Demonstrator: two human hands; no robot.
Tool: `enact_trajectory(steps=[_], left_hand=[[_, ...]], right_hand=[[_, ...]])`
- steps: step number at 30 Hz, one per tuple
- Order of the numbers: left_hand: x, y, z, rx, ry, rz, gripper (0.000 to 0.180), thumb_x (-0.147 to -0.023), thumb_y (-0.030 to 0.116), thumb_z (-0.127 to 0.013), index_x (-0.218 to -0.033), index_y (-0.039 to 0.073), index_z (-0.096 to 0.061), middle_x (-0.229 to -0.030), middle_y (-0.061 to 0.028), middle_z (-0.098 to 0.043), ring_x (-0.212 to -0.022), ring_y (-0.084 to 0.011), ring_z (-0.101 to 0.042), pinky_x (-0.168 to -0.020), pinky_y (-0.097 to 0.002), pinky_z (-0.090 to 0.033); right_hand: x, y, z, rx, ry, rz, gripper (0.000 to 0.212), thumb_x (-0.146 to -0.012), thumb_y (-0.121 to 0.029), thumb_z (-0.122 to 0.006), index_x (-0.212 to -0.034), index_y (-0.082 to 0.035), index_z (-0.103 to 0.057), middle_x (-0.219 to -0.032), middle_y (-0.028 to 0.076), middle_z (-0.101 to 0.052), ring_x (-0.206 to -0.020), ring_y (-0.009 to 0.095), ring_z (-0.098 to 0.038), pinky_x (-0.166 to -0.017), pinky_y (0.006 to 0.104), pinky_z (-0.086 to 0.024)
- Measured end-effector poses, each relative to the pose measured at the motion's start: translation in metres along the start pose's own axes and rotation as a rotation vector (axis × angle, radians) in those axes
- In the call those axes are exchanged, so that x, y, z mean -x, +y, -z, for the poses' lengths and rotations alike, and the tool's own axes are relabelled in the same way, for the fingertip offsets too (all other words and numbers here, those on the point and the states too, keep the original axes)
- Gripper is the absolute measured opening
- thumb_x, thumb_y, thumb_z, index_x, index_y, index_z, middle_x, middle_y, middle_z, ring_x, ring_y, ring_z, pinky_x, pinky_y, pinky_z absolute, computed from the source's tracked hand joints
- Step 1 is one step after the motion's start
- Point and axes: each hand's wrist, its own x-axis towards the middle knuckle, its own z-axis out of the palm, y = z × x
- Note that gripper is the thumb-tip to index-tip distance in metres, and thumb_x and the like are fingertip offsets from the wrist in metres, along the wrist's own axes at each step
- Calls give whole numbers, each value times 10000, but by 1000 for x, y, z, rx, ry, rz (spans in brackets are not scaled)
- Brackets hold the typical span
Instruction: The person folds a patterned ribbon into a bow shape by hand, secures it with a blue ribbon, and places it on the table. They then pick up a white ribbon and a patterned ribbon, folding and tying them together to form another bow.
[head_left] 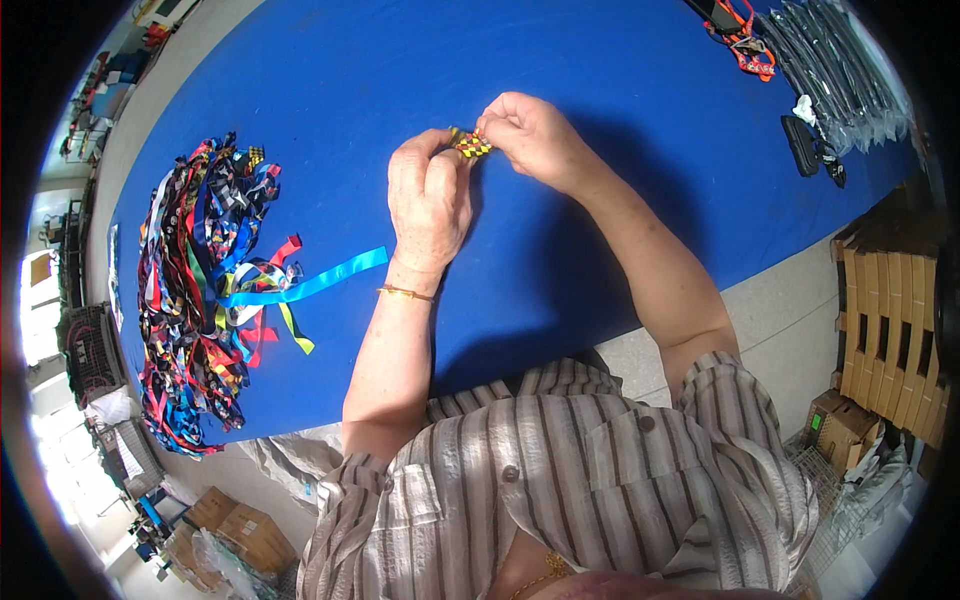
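Note:
Both my hands meet over the blue table (560,60). My left hand (428,195) is closed, its fingertips gripping a small yellow, black and red checkered piece (471,146) that looks like patterned or woven ribbon. At that piece's upper right edge, the thumb and fingers of my right hand (530,138) pinch together on it. Part of the piece is hidden behind the fingers. To the left of my hands lies a large heap of many-coloured ribbons (200,290). A bright blue ribbon (330,278) stretches out of the heap toward my left wrist.
Plastic-wrapped dark flat packs (835,75) are stacked at the far right of the table. Beside them lie orange-red straps (750,45) and a black case-like object (799,146). A slatted brown stack (890,340) stands right of the table, and cardboard boxes (240,530) sit on the floor lower left.

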Motion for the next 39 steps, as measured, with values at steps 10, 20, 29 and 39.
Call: enact_trajectory(steps=[10,20,29,39], left_hand=[[16,-5,-3,350,-92,493,212,-824,-18,-728,-957,29,-570,-975,-106,-635,-875,-242,-634,-737,-332,-529],[7,-18,8,1627,-77,965,343,-955,68,-538,-1293,7,-542,-1252,-161,-602,-1076,-281,-633,-879,-391,-541],[9,-21,6,1428,42,894,251,-991,77,-550,-1229,10,-594,-1225,-134,-638,-1113,-178,-599,-984,-325,-473],[10,-22,4,1391,-207,998,259,-924,31,-643,-1163,-43,-577,-1008,-131,-695,-917,-187,-674,-878,-304,-535]], right_hand=[[0,7,-8,205,242,467,99,-937,-89,-622,-951,-18,-555,-787,72,-619,-684,126,-579,-616,282,-475],[3,2,-7,387,228,634,55,-942,-79,-611,-946,-47,-566,-852,84,-621,-756,219,-622,-682,323,-507],[4,4,-10,271,218,451,60,-955,-86,-613,-946,-33,-587,-789,51,-648,-688,109,-609,-635,270,-496],[4,9,-15,3,-3,293,104,-971,-101,-606,-937,-4,-595,-779,28,-647,-699,68,-608,-622,224,-499]])
